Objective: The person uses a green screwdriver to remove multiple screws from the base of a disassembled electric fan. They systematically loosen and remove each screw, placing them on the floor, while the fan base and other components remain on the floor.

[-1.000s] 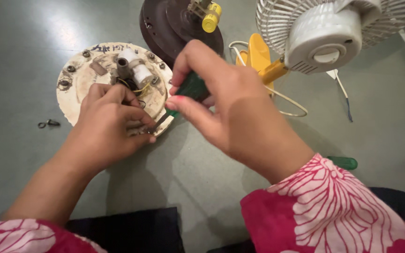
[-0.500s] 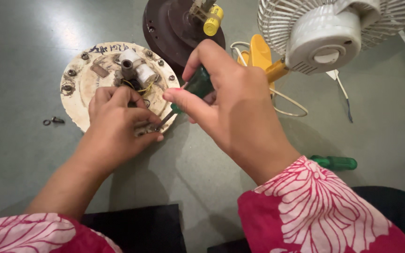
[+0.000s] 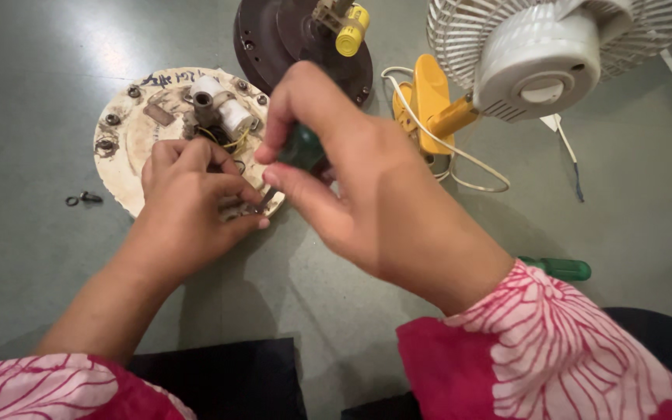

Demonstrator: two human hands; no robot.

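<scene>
Both forearms come in from the bottom edge, sleeves pink with white pattern. Left hand (image 3: pixel 192 194) palm down, fingers curled and bunched, fingertips pinched together toward the right. Right hand (image 3: pixel 351 179) raised above it, wrist bent, thumb and fingers closed in a pinch-type grip, back of hand facing camera. Hands close, fingertips nearly meeting

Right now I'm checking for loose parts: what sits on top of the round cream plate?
On the round cream plate sit a white cylinder, a brown post, yellow wires and rim bolts. The left hand covers its lower edge, hiding whatever lies there.
</scene>
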